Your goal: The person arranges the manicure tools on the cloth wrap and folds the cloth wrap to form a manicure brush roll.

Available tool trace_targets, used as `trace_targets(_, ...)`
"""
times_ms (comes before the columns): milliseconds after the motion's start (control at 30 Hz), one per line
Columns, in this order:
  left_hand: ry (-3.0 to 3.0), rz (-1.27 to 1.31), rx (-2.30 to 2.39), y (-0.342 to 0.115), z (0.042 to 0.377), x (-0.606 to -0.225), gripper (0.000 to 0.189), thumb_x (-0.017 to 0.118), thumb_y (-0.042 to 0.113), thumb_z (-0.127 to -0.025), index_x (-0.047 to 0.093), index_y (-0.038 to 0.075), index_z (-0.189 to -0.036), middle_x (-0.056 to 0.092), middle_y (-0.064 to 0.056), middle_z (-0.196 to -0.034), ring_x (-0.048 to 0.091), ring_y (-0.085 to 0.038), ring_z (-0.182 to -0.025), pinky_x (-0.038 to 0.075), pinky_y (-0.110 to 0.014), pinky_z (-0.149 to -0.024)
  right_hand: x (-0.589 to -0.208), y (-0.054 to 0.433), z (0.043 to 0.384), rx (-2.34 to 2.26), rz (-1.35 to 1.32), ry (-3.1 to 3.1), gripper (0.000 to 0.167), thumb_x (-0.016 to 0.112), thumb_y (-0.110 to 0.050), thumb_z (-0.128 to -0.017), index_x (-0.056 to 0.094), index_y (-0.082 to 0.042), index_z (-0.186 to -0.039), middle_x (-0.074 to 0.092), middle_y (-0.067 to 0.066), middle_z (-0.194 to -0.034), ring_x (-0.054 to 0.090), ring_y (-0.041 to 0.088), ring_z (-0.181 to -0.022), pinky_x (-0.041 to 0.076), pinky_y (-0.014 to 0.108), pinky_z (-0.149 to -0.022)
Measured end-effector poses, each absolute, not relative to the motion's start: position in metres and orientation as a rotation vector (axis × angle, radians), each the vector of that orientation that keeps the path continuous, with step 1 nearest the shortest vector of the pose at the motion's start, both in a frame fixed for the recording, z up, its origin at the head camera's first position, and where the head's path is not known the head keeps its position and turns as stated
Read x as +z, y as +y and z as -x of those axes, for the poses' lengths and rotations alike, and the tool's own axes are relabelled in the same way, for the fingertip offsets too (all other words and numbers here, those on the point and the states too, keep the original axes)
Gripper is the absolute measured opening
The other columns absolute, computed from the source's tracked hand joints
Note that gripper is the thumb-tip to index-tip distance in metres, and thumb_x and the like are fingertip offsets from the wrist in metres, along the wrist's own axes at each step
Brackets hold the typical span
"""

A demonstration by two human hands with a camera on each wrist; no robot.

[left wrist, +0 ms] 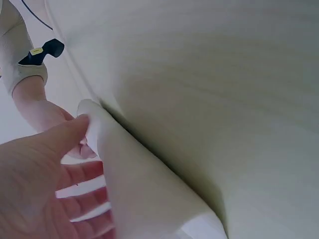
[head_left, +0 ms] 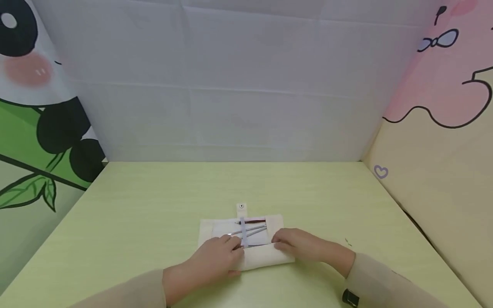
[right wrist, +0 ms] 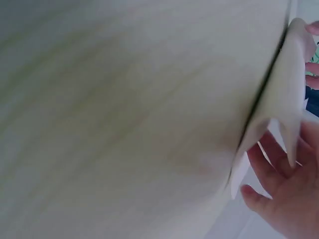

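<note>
A white fabric tool roll (head_left: 265, 256) lies on the table, its near side folded over into a thick flap. Slim metal tools (head_left: 257, 231) and a dark-red-handled tool (head_left: 252, 221) sit under a pale band (head_left: 243, 233) inside it. My left hand (head_left: 219, 256) grips the left part of the flap; in the left wrist view the thumb (left wrist: 70, 132) presses its outside, with the fingers behind. At the other end my right hand (head_left: 302, 246) holds the flap's corner, its fingers curled around the open end in the right wrist view. The flap covers the tools' nearer part.
A tab with a metal snap (head_left: 241, 208) sticks out from the roll's far edge. The light green table (head_left: 154, 196) meets a white sheet (head_left: 239, 119) at the back and cartoon-printed panels on both sides. A small green mark (head_left: 348, 242) shows beyond the right wrist.
</note>
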State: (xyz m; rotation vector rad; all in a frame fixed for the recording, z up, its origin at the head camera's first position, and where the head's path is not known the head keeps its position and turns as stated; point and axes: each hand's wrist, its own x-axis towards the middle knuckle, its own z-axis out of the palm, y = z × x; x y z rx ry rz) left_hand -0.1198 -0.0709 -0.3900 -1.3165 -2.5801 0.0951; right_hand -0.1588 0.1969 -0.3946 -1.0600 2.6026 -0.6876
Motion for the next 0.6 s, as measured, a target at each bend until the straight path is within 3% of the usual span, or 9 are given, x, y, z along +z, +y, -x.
trace_targets(133,-2.773,1.225,0.082,-0.078,0.122,-0.391,0.035,0.073,0.039,-0.076,0.058,0.015,-0.097,0.052,0.0,-0.092,0.056,-0.02,-0.076,0.047,-0.033,-0.064,-0.399,0.19,0.162,-0.778,0.829,2.632,0.008,0.052,-0.017,-0.096,0.056,-0.016,-0.09,0.052,-0.009,-0.075,0.047,0.008,-0.068,0.04,0.025,-0.063)
trace_targets(233,-2.848,1.189,0.001,-0.082,0.132,-0.396,0.032,0.069,0.036,-0.081,0.062,0.014,-0.105,0.052,-0.001,-0.087,0.054,-0.019,-0.065,0.046,-0.033,-0.057,-0.402,0.187,0.163,-0.766,0.777,2.709,0.001,0.057,-0.014,-0.093,0.057,-0.013,-0.092,0.053,-0.007,-0.079,0.049,0.01,-0.072,0.043,0.027,-0.065)
trace_targets(333,-2.913,1.202,-0.097,-0.085,0.14,-0.4,0.029,0.064,0.034,-0.087,0.065,0.013,-0.108,0.05,-0.001,-0.085,0.049,-0.016,-0.062,0.043,-0.03,-0.053,-0.399,0.186,0.16,-0.659,0.879,2.753,0.008,0.061,-0.017,-0.091,0.062,-0.01,-0.093,0.057,-0.004,-0.087,0.053,0.012,-0.078,0.046,0.028,-0.071)
trace_targets(500,-2.999,1.239,-0.197,-0.086,0.149,-0.402,0.029,0.057,0.03,-0.092,0.065,0.006,-0.107,0.052,-0.001,-0.084,0.05,-0.014,-0.072,0.047,-0.03,-0.063,-0.392,0.189,0.154,-0.414,1.061,2.719,0.029,0.067,-0.032,-0.085,0.068,-0.006,-0.098,0.057,0.0,-0.094,0.053,0.011,-0.083,0.047,0.026,-0.073)
trace_targets(600,-3.042,1.227,-0.308,-0.086,0.152,-0.402,0.029,0.055,0.027,-0.094,0.062,0.002,-0.108,0.058,-0.002,-0.086,0.056,-0.016,-0.077,0.049,-0.033,-0.072,-0.39,0.19,0.157,-0.397,1.045,2.675,0.03,0.065,-0.03,-0.088,0.065,-0.006,-0.107,0.06,0.001,-0.095,0.054,0.009,-0.083,0.046,0.026,-0.073)
